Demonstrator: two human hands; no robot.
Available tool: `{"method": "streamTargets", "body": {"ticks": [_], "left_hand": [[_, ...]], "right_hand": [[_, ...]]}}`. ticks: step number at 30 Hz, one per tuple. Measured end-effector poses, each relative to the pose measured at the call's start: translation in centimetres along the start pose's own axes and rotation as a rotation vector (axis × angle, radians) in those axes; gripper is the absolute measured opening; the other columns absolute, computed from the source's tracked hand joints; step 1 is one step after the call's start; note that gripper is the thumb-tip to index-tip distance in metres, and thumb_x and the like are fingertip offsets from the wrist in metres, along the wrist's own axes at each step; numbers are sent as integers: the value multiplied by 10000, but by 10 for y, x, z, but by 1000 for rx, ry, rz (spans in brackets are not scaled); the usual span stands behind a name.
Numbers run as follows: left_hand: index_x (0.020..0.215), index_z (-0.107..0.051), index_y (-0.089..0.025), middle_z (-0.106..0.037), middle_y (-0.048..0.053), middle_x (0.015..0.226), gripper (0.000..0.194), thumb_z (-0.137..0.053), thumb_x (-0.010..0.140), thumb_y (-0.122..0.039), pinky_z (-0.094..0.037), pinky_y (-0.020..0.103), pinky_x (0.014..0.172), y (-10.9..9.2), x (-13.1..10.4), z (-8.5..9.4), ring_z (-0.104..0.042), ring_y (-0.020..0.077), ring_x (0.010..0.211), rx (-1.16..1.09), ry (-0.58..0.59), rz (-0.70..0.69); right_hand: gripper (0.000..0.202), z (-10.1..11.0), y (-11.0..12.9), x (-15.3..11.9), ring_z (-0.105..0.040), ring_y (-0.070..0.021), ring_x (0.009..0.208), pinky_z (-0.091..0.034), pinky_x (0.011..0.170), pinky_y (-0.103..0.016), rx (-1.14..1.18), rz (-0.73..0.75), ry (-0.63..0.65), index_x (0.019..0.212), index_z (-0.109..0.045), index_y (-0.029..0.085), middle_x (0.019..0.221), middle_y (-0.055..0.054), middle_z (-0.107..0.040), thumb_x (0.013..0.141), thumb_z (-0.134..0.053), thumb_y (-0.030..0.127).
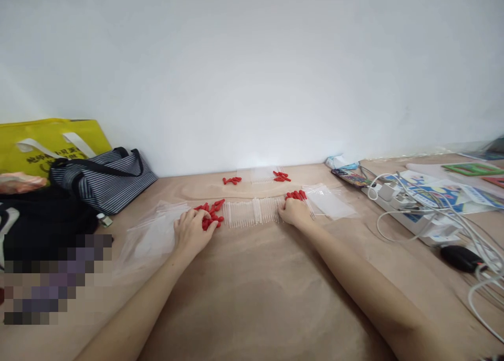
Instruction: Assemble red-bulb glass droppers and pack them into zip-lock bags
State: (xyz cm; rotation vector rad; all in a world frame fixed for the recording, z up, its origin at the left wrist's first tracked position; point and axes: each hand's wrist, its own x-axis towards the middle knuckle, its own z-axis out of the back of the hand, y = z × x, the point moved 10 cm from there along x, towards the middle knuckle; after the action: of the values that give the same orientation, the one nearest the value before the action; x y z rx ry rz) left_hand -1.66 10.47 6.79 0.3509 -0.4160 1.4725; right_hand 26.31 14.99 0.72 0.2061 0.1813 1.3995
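Observation:
My left hand (193, 229) rests over a heap of small red bulb-shaped pieces (216, 208), its fingers bent and its thumb apart from them. Between my hands lies a row of thin clear sticks or tubes (240, 214), side by side on the table. At the right end of that row is my right hand (294, 212), closed with the fingers curled under; what they hold is hidden. More red pieces (297, 195) lie just beyond it. Clear plastic bags (157, 229) are spread beside my left hand, and another clear bag (331, 200) lies right of my right hand.
Farther back are a second set of clear sticks (262, 175) and red pieces (232, 181). A striped bag (118, 179) and a yellow bag (86, 132) stand left. A power strip (413, 222) with tangled white cables and colourful printed sheets (437, 187) occupies the right.

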Motion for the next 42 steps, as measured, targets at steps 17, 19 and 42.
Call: {"method": "streamTargets", "body": {"ticks": [17,19,42], "left_hand": [[942,-638,-257,-577,74,962,247,-449,806,-339,-276,412,791,-24,5,-23,-456,257,927,46,38,-228],[909,-644,-255,-586,71,954,232,-444,804,-311,-257,432,808,-29,5,-22,-457,255,917,42,37,-256],[978,-499,-160,-569,92,978,206,-338,853,-192,-400,326,841,-35,-15,12,-526,194,946,-586,-248,-321]], "right_hand": [[288,14,20,-19,-596,-213,808,-384,646,-281,25,141,-144,912,-571,156,858,-106,-641,825,-349,318],[262,16,28,-35,-591,-193,766,-358,597,-257,47,270,-206,882,-558,169,855,-87,-636,830,-353,324],[194,6,35,-68,-494,-185,834,-412,744,-299,411,732,-348,938,-504,152,868,-91,-544,827,-347,126]]}}
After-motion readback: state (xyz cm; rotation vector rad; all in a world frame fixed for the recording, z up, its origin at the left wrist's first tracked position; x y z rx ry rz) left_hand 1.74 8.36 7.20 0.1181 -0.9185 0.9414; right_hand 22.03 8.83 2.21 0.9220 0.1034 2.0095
